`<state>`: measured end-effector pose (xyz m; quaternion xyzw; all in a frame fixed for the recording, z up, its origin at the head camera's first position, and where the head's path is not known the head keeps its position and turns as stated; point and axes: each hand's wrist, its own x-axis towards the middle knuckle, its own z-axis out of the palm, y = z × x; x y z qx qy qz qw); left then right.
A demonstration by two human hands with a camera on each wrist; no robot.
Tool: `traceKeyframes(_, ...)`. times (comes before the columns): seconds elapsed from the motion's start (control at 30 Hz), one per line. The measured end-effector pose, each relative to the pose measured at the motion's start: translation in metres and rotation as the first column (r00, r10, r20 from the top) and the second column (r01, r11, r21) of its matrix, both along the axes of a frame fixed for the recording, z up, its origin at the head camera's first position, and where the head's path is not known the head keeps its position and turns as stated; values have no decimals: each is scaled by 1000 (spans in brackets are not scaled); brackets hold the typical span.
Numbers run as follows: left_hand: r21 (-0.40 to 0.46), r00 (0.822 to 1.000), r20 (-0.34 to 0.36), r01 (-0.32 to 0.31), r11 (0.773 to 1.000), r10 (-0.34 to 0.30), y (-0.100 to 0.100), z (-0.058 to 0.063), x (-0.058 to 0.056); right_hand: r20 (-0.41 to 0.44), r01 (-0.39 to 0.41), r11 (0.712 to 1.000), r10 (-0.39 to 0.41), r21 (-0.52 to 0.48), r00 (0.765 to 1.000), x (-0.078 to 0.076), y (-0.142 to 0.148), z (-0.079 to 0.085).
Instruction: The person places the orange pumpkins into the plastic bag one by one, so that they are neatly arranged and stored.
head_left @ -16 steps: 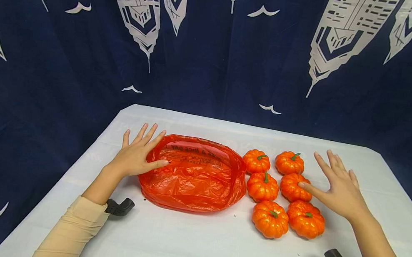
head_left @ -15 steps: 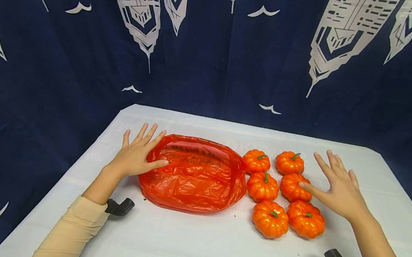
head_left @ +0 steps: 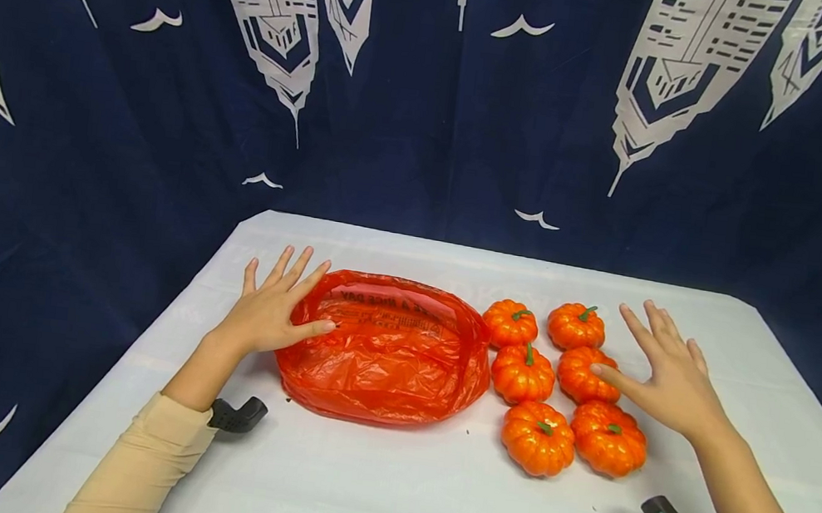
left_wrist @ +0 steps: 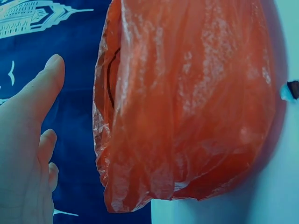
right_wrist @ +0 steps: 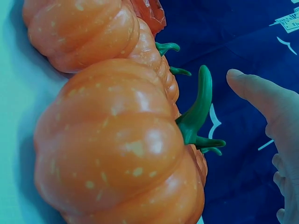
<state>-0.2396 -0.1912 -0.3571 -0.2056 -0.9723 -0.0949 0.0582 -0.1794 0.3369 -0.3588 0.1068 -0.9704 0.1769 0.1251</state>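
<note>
The red bag (head_left: 384, 371) lies beside six pumpkins (head_left: 538, 440). Left hand (head_left: 268, 315) hovers near it, right hand (head_left: 677, 386) near them, both with fingers (head_left: 311, 283) spread.

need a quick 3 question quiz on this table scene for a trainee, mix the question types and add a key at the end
1. Count: How many pumpkins rest on the white table?

2. Fill the gap: In the head view, the pumpkins lie to the ____ of the red bag.

3. Multiple choice: What is the right grip holding?
A) a pumpkin stem
B) the rim of the bag
C) nothing

Key
1. Six
2. right
3. C
</note>
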Motion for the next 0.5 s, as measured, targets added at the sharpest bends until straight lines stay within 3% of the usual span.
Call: traceKeyframes(0.5,28,1000,-12,-8,1000,8,-3,1,3,21,-6,999,6,-34,1000,-11,-3,9)
